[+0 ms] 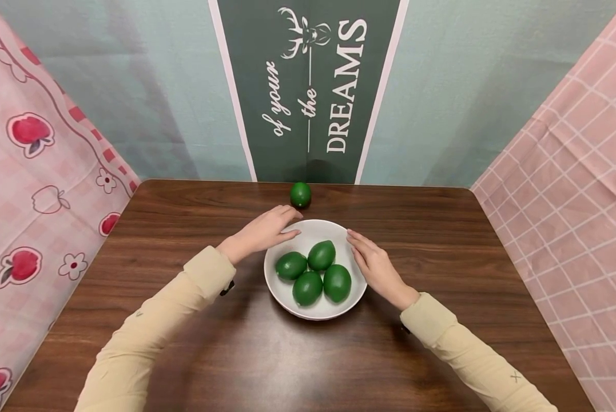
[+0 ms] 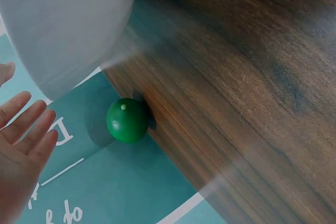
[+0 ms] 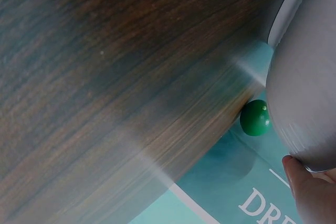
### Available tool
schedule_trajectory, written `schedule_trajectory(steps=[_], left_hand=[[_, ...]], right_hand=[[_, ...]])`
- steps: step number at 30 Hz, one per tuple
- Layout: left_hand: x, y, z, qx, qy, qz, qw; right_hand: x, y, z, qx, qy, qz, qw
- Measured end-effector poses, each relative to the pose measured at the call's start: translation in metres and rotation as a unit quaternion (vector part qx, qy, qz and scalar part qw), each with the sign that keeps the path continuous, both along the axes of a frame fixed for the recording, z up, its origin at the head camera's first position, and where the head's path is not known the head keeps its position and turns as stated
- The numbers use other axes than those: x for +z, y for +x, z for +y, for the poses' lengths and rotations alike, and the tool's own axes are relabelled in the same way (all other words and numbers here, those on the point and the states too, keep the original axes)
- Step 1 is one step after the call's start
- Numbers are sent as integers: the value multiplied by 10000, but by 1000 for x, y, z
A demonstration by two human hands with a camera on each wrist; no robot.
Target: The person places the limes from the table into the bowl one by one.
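A white bowl (image 1: 315, 231) is at the middle of the wooden table, with several green limes (image 1: 308, 288) grouped inside it. My left hand (image 1: 266, 230) is at the bowl's far left rim, its fingers stretched out and its thumb over the rim. On the opposite side, my right hand (image 1: 378, 269) lies along the rim with straight fingers, and a fingertip meets the edge in the right wrist view. The bowl's outer wall (image 2: 68, 24) fills the upper left of the left wrist view. One more lime (image 1: 300, 195) lies outside the bowl, just beyond the left fingertips.
The brown table (image 1: 421, 229) ends at a back edge close behind the lone lime. A teal curtain (image 1: 174, 86) with a dark green lettered panel (image 1: 308, 143) hangs behind it. Pink cloths flank both sides, one with apple prints (image 1: 30, 134), one with a white grid (image 1: 570, 189).
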State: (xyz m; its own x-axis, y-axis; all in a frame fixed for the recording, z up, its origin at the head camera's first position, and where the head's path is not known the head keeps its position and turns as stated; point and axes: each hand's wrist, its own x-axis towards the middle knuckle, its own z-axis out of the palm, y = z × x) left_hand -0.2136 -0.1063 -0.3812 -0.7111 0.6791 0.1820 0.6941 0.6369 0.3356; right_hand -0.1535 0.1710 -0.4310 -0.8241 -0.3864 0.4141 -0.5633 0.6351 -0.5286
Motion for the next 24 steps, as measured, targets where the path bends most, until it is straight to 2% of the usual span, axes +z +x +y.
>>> schedule_trajectory(steps=[7, 15, 24], left_hand=[[0, -14, -3, 170, 43, 43, 9998], [-4, -35, -6, 330, 219, 67, 9992], [-6, -59, -10, 540, 206, 41, 9983]], right_hand=[[1, -2, -3, -45, 24, -127, 9999], [-1, -4, -3, -123, -36, 16, 9999], [0, -7, -6, -106, -100, 16, 9999]])
